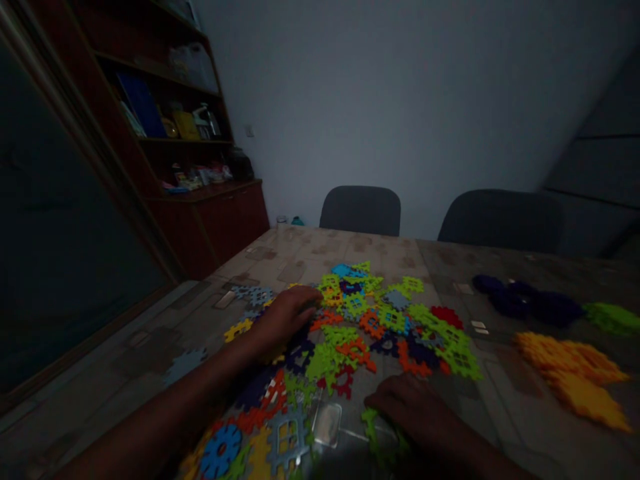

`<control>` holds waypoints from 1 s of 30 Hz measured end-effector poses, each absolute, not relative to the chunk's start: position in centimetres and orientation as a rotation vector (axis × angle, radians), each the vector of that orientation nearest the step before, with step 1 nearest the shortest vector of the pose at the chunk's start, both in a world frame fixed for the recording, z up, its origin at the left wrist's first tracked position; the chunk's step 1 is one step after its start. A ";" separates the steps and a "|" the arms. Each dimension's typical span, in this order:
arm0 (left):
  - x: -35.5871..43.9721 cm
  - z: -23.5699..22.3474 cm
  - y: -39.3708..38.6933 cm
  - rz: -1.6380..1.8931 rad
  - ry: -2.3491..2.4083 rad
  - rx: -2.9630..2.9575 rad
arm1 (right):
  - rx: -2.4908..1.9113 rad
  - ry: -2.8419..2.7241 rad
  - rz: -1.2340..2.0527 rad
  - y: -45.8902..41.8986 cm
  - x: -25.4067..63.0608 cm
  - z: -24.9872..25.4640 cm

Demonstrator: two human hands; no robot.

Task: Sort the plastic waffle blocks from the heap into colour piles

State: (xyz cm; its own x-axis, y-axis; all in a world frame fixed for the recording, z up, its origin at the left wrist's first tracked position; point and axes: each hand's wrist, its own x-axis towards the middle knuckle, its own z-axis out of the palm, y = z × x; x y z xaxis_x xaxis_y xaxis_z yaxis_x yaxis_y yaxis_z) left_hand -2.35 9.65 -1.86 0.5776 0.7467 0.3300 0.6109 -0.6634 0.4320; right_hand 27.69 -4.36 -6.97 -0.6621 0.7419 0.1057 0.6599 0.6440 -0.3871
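Observation:
A spread of flat interlocking plastic pieces (380, 327) in green, orange, blue, purple and red covers the middle of the table (310, 250). My left hand (287, 313) reaches into the left side of the spread, fingers curled down onto the pieces near an orange one. My right hand (413, 407) rests at the near edge of the spread, fingers closed over green pieces (373, 427). The room is dim, so what the fingers grip is hard to make out.
Sorted heaps lie at the right: purple pieces (525, 300), yellow pieces (575, 373), green pieces (613, 317). Two dark chairs (360, 210) stand behind the table. A wooden shelf unit (185, 133) fills the left wall.

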 end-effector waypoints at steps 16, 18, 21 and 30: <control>0.1 -1.8 12.0 0.686 1.239 2.505 | -1.096 -2.640 0.461 -4.3 27.8 -6.1; -0.4 -1.9 10.9 0.672 1.140 2.536 | -1.104 -2.637 0.476 -4.3 27.8 -5.9; -1.4 -2.2 9.0 0.634 0.972 2.596 | -1.109 -2.608 0.488 -4.5 27.9 -5.5; -1.7 -2.5 6.2 0.688 1.270 2.545 | -1.038 -2.700 0.554 -3.2 28.4 -7.7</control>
